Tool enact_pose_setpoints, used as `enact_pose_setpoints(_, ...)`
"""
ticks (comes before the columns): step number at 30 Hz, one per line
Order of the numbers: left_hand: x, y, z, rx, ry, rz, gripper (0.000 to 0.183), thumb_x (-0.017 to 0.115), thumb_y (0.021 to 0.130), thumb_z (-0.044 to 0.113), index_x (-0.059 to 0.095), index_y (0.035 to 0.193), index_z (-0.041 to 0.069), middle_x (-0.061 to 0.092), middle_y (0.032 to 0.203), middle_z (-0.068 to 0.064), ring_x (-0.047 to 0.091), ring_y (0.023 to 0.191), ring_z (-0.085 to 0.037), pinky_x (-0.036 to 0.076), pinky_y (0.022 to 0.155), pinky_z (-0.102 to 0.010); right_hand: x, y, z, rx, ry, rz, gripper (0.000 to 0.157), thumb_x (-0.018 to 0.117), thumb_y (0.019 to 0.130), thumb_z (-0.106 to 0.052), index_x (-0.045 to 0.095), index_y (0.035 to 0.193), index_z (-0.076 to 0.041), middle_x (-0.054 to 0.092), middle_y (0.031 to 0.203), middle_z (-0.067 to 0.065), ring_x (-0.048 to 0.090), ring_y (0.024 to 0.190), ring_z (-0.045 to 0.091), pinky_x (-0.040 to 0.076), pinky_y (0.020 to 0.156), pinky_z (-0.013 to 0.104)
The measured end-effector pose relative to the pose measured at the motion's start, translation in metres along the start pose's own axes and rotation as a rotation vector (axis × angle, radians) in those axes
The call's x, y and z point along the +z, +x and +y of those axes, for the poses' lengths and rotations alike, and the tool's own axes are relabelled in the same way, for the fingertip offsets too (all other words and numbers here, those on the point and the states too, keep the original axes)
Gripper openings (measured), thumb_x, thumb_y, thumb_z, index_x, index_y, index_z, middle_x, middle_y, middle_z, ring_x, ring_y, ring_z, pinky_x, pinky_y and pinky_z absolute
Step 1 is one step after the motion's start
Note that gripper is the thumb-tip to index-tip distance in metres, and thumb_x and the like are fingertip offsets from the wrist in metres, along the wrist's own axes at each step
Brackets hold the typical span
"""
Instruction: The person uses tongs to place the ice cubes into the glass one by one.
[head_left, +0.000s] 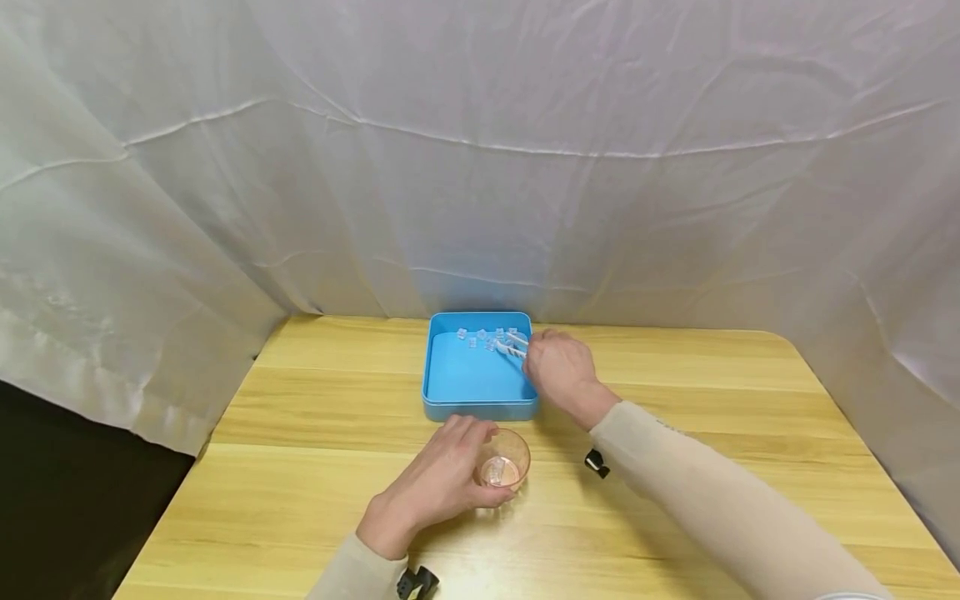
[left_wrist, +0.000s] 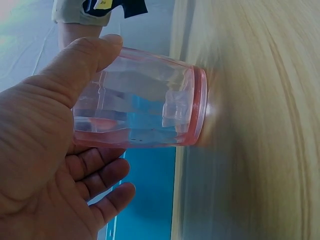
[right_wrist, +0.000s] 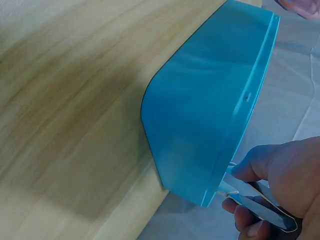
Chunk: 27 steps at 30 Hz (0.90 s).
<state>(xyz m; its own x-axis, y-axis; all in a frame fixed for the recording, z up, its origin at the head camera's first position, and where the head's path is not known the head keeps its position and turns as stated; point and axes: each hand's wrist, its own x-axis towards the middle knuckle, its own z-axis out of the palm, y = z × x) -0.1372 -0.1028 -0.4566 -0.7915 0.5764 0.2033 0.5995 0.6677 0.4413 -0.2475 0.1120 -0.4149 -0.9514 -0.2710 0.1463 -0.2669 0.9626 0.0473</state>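
Wood-grain surface (head_left: 300, 467); blue tray (head_left: 474, 375) near its far edge, left of centre. Left hand (head_left: 442, 468): grip curled about an upright pinkish cup (head_left: 504, 457) just nearside of the tray. Right hand (head_left: 561, 368): grip pinching pale tongs (head_left: 514, 352), tips among clear cubes (head_left: 472, 342); whether one's caught, I can't make out from here.
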Motion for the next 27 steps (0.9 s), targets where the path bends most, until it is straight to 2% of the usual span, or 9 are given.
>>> enact_pose_setpoints(6,-0.001,-0.001,0.0,0.003,0.0,-0.003,0.074,0.088,0.081,0.05,0.061,0.136,0.008,0.065,0.125,-0.004,0.053,0.117,-0.019,0.048,0.105,-0.038,0.002,-0.003,-0.003,0.008,0.022,0.002,0.018,0.063,0.098,-0.019,0.066,0.089,-0.003,0.058,0.079,0.006,0.055,0.07,0.021,0.056,0.058,0.036)
enact_pose_setpoints(12,-0.001,-0.001,0.0,-0.005,-0.002,-0.005,0.075,0.088,0.082,0.051,0.061,0.136,0.007,0.065,0.126,-0.003,0.053,0.117,-0.019,0.049,0.105,-0.038,0.0,-0.011,-0.008,-0.006,0.029,-0.009,0.02,0.065,0.097,-0.021,0.064,0.086,-0.005,0.055,0.077,0.004,0.052,0.067,0.019,0.053,0.054,0.034)
enact_pose_setpoints(19,-0.001,-0.001,-0.001,0.001,0.001,0.007,0.074,0.088,0.081,0.05,0.061,0.135,0.007,0.065,0.125,-0.003,0.053,0.116,-0.018,0.049,0.104,-0.038,-0.003,-0.022,-0.012,-0.042,0.047,0.025,0.027,0.068,0.095,-0.024,0.057,0.077,-0.008,0.052,0.071,0.003,0.05,0.061,0.017,0.049,0.047,0.033)
enact_pose_setpoints(27,-0.001,-0.002,-0.001,0.011,-0.002,0.019,0.072,0.089,0.082,0.047,0.061,0.134,0.006,0.066,0.123,-0.004,0.054,0.114,-0.019,0.049,0.103,-0.038,-0.002,-0.025,-0.013,-0.065,0.057,0.047,0.026,0.068,0.096,-0.023,0.056,0.077,-0.008,0.051,0.071,0.003,0.049,0.06,0.017,0.048,0.047,0.033)
